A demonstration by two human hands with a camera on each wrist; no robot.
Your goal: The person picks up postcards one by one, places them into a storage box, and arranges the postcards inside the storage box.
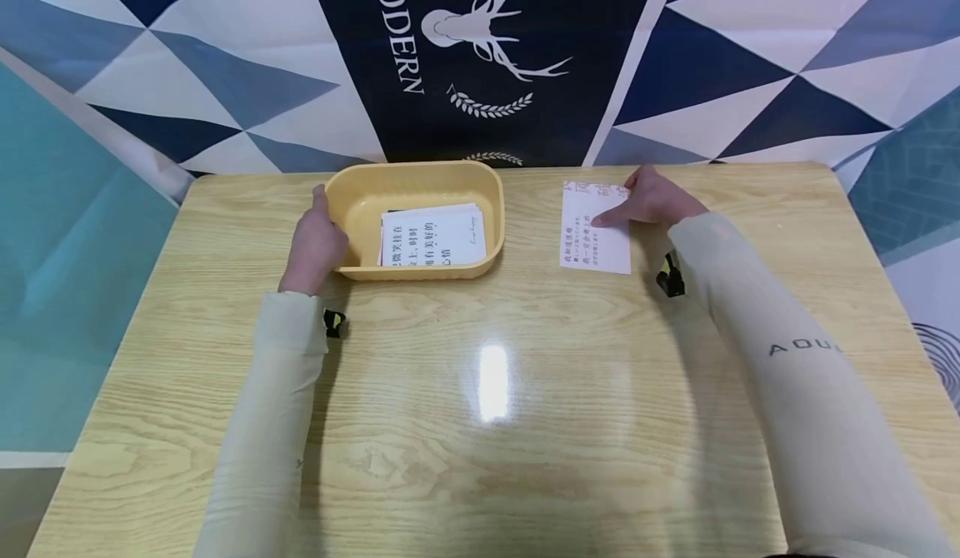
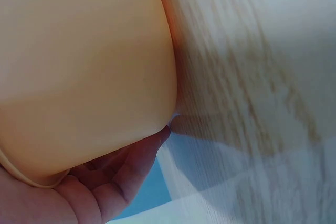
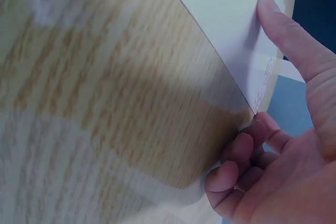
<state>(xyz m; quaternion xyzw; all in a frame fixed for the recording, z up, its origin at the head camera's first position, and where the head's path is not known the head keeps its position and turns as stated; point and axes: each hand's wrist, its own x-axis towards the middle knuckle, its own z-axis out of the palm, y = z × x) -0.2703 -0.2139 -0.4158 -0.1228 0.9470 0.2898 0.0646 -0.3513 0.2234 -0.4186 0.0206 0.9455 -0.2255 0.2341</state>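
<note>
My left hand (image 1: pixel 315 240) grips the left end of a yellow plastic basin (image 1: pixel 497 216) at the back of the table. In the left wrist view, curled fingers (image 2: pixel 128 179) lie along the outside of its wall, by the rim. Inside the basin are several stacked cards, the top one a white card (image 1: pixel 468 237) with black printed characters. To the right, my right hand (image 1: pixel 658 198) holds a white card (image 1: pixel 576 216) with red and black print. The thumb (image 3: pixel 291 32) lies on its face, and the index fingertip meets a corner in the right wrist view.
A light wood-grain table (image 1: pixel 450 458) carries a bright reflection near its middle. Behind its far edge hangs a patterned cloth (image 1: pixel 247 50) of blue, white and black shapes with a deer head. Small black devices (image 1: pixel 671 276) show at both wrists.
</note>
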